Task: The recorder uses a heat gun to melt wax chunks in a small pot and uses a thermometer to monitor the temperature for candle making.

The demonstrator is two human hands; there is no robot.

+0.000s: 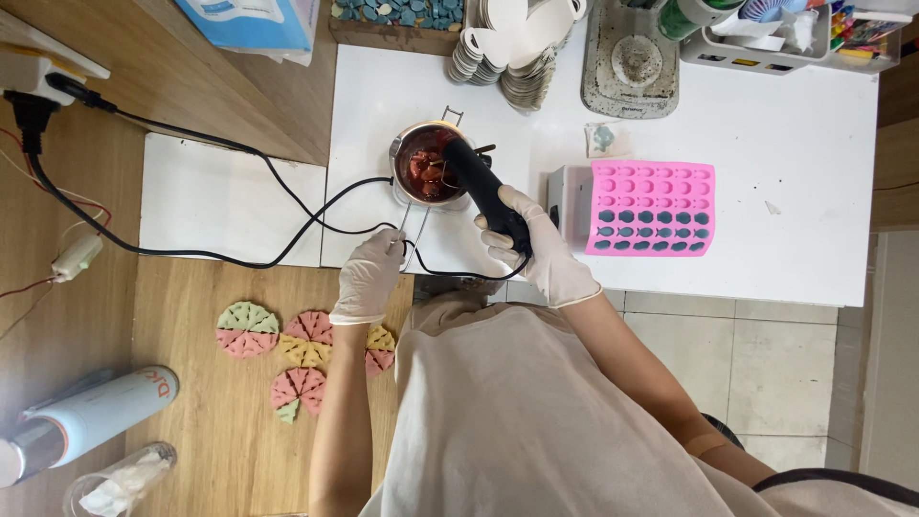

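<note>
Small metal pot (428, 163) sits on white table (766, 144). Left hand (369, 273) pinches pot's wire handle (414, 225), keeps pot steady. Right hand (536, 244) grips black heat gun (483, 187), nose aimed into pot at red stuff. Pink mold (651, 206) waits just beside.

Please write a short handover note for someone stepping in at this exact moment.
Left hand, gloved, grips the wire handle of the small metal pot on the white table.
Right hand, gloved, holds the black heat tool, nozzle aimed into the pot.
The pot holds red material; whether it is melted I cannot tell.
The pink silicone mould lies to the right: lower rows are filled with dark pieces, upper rows are empty.
Finished coloured fan-shaped discs lie on the wooden surface to the left.
Left: the upper mould rows.
</note>
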